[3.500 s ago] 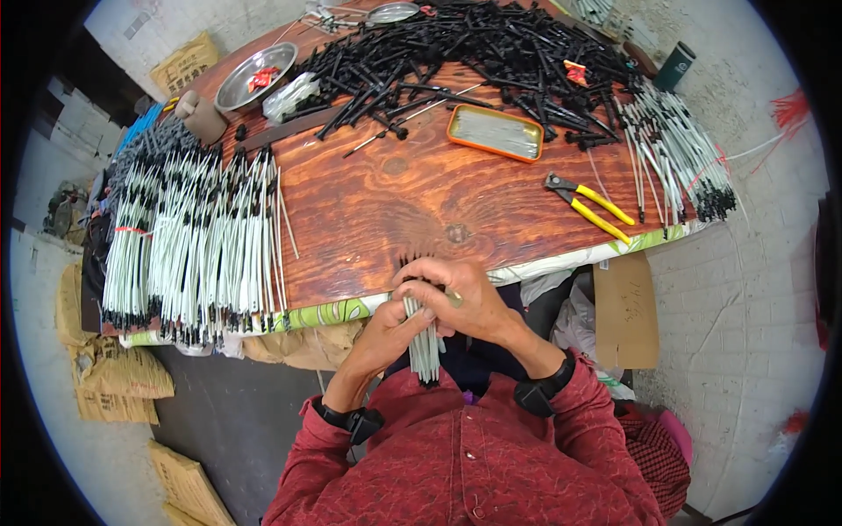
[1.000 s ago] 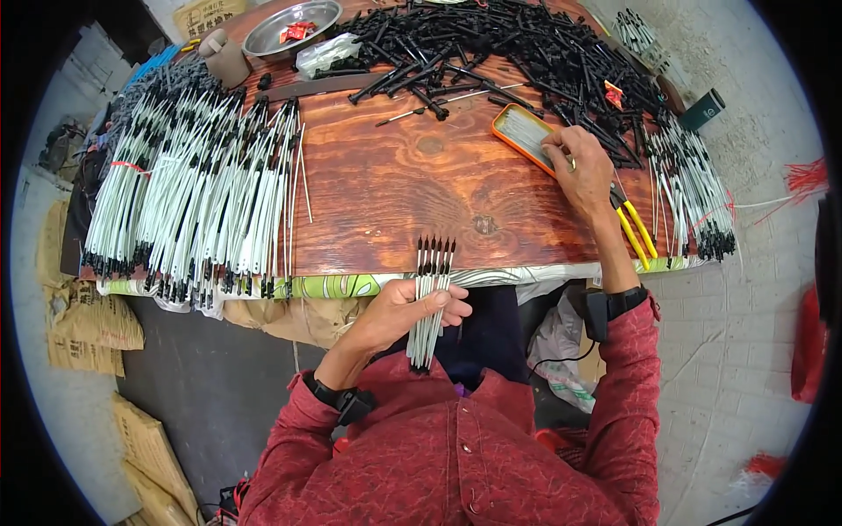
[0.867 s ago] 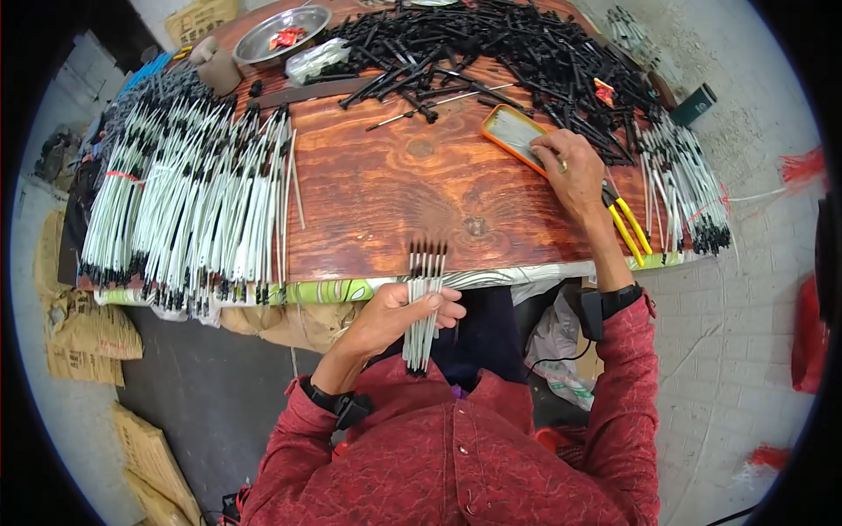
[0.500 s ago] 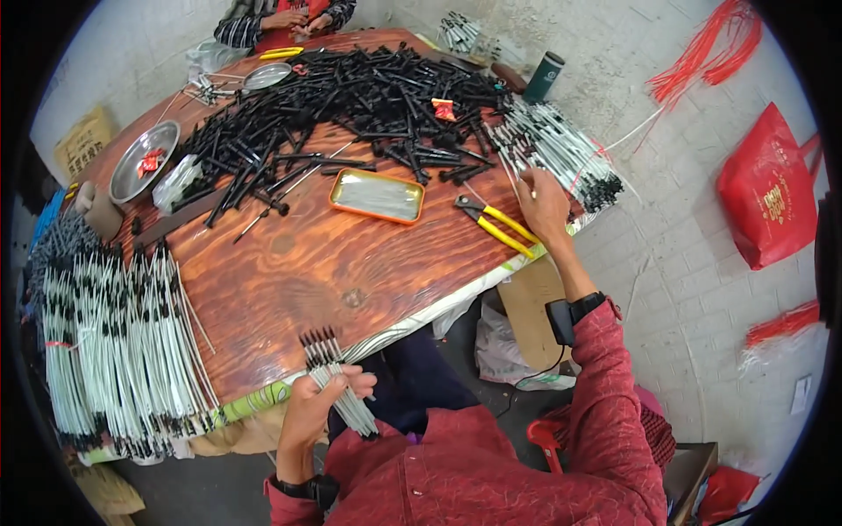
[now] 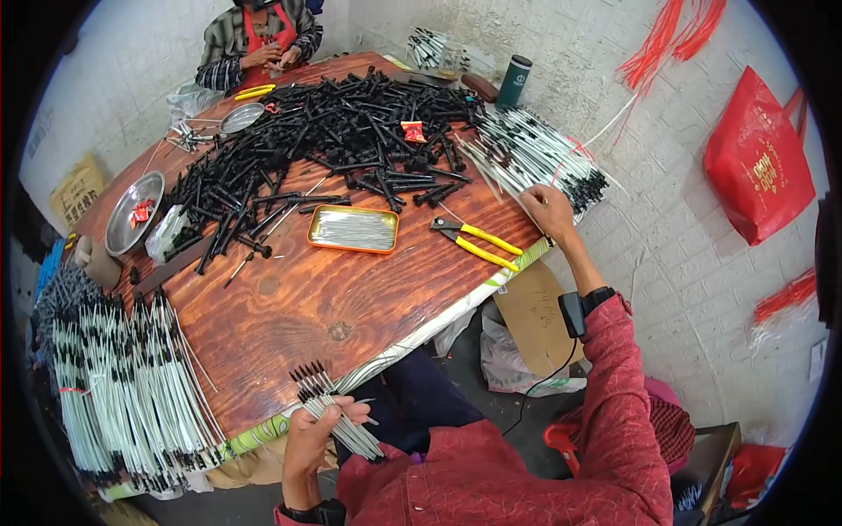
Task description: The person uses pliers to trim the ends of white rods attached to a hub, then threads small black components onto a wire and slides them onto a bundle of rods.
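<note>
Right hand [image 5: 548, 211] has moved from tin [image 5: 351, 250] to rods [image 5: 537, 156], grip unclear to me, left hand [image 5: 310, 437] clasping a bundle [image 5: 353, 437], pliers [image 5: 488, 250] between on wooden table [image 5: 263, 324], wall [image 5: 662, 167] beyond.

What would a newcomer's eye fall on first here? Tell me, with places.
Most striking is the heap of black parts sprawled across the far side of the wooden table. Nearer, the left hand grips a bundle of black-tipped pale rods by the near edge. A red bag stands out against the pale wall at right.
</note>
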### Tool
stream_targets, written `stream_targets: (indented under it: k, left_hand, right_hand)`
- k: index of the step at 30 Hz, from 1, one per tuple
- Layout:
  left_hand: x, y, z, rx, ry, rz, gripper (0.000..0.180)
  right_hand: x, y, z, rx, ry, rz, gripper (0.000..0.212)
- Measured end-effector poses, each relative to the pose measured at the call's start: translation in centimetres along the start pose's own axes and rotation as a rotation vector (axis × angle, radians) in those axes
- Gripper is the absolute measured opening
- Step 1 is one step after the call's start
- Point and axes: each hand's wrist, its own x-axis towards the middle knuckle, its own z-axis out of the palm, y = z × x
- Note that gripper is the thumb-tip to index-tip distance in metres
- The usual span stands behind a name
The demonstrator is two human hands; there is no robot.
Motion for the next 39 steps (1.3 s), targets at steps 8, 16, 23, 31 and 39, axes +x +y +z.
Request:
stream_targets:
  k: [8, 16, 23, 31, 39]
  left_hand:
    - [-0.2, 0.0, -0.2, -0.028, 0.016, -0.007, 0.038]
    - [0.0, 0.1, -0.3, -0.003, -0.008, -0.003, 0.037]
    - [0.2, 0.0, -0.2, -0.003, 0.002, 0.001, 0.036]
    - [0.1, -0.3, -0.5, -0.007, 0.003, 0.007, 0.035]
    - [-0.2, -0.5, -0.4, -0.014, 0.013, 0.010, 0.036]
  right_hand:
    - [-2.9, -0.1, -3.1, -0.256, 0.035, 0.068, 0.037]
    - [-6.1, 1.9, -4.4, -0.064, -0.271, 0.347, 0.043]
    - [-7.5, 3.8, -6.9, 0.645, -0.514, 0.735, 0.042]
    - [-12.0, 5.7, -9.8, 1.153, -0.464, 0.706, 0.047]
    - [-13.9, 3.7, -10.1, 1.227, -0.330, 0.506, 0.057]
